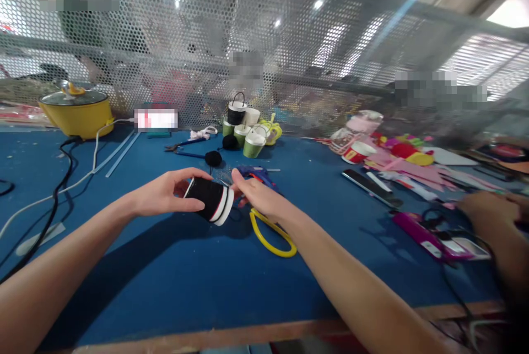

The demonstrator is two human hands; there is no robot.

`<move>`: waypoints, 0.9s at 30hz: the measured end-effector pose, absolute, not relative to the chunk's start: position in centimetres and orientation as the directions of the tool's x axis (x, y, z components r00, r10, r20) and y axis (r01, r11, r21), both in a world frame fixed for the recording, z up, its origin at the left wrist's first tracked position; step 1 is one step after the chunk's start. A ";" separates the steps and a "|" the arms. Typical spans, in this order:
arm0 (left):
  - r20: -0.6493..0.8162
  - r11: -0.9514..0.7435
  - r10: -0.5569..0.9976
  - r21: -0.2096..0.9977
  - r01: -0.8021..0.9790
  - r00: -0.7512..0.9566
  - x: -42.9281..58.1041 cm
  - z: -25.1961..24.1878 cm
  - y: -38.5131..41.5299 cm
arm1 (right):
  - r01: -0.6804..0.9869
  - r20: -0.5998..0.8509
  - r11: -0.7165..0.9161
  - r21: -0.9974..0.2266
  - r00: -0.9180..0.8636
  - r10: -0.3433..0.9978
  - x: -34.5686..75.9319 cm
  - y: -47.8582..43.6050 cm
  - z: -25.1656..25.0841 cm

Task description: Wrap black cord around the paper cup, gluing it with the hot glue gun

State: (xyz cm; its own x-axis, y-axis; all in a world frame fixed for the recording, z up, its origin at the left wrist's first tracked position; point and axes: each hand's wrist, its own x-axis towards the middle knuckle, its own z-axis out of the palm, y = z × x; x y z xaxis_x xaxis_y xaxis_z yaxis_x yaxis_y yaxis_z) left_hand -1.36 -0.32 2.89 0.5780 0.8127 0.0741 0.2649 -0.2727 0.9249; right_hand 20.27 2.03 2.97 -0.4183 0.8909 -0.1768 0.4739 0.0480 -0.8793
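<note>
My left hand (165,194) is wrapped round a paper cup covered in black (210,200), held on its side above the blue table (165,277). The cup's white rim points down and to the right. My right hand (256,195) touches the cup at its rim end, fingers curled against it. A yellow loop (270,235) lies on the table just under my right wrist. A blue and orange tool (256,173) lies behind my right hand, partly hidden.
Green and black decorated cups (244,129) stand at the back centre beside black pompoms (213,158). A yellow electric pot (77,109) with cords sits back left. Coloured felt scraps (403,157) and a purple tool (430,235) lie right, near another person's hand (494,211).
</note>
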 end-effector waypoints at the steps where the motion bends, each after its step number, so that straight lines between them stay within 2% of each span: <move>1: 0.079 -0.289 0.809 0.917 0.277 0.582 -1.4 3.0 -0.4 | 0.429 -0.195 0.012 -0.903 -0.436 0.878 20.0 1.6 2.8; 4: 0.101 -0.315 0.809 0.906 0.282 0.579 -1.7 3.5 -0.7 | 0.350 -0.211 -0.042 -0.936 -0.462 0.862 19.8 1.0 2.4; 9: 0.082 -0.267 0.832 0.926 0.266 0.549 -2.7 3.3 -1.0 | 0.343 -0.113 -0.010 -0.939 -0.283 0.952 20.2 0.7 2.6; 14: 0.112 -0.201 0.865 0.970 0.134 0.489 -3.0 2.6 -0.9 | 0.260 -0.227 -0.114 -0.959 -0.460 0.858 19.8 0.0 2.2; 22: -0.012 -0.088 0.784 0.988 0.130 0.620 -1.6 2.0 -1.4 | -0.099 -0.126 -0.204 -0.974 -0.511 0.850 19.1 0.3 1.4; 27: -0.071 -0.040 0.795 0.985 0.169 0.602 -1.2 1.7 -1.5 | -0.165 -0.094 -0.199 -0.966 -0.494 0.864 19.2 -0.3 1.7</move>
